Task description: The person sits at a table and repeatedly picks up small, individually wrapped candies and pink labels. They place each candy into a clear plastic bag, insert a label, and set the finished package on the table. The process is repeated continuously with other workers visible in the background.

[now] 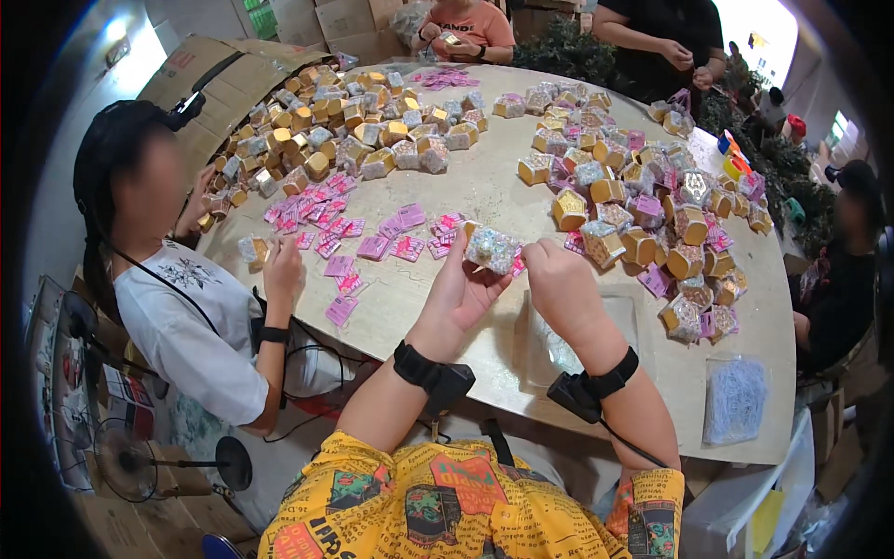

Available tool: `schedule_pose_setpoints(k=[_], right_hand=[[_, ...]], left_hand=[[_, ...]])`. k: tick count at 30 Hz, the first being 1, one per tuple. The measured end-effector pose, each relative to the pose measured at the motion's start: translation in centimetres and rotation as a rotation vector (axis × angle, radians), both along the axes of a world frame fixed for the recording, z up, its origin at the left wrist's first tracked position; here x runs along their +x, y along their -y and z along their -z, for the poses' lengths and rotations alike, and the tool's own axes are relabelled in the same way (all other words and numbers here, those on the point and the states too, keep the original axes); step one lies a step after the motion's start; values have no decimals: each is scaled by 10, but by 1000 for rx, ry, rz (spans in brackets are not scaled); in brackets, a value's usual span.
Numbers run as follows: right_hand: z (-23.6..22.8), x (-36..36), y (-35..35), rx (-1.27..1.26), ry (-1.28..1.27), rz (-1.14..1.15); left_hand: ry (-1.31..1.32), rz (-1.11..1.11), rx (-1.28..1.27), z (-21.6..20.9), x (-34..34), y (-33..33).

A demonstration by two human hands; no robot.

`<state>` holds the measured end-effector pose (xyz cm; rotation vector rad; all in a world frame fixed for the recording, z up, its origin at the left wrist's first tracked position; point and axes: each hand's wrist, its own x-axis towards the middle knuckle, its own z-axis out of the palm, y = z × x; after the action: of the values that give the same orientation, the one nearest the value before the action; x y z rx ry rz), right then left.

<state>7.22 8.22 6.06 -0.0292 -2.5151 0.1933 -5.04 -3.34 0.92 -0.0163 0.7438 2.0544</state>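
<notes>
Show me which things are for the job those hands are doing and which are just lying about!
Probably for the job:
- sparkly box in the left fingers
- piled gold boxes
- pink cards
- bag of thin strands, perhaps

Probably just about:
- fan
- cartons at the back
- green branches

On the counter (494, 172), cards (324, 199) lie before the left box pile (377, 165); a tray (615, 321), left of a bag (736, 401), lies before the right box pile (602, 242).

Cardboard boxes (346, 17) stand behind a pale table (498, 149).
</notes>
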Motion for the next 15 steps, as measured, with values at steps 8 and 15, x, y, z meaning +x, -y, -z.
schedule_pose_setpoints(k=[8, 15], right_hand=[[0, 1, -5, 3, 18, 6], [0, 4, -5, 38, 19, 7]], left_hand=[[28, -22, -35, -6, 5, -3], [-26, -54, -29, -3, 7, -5]])
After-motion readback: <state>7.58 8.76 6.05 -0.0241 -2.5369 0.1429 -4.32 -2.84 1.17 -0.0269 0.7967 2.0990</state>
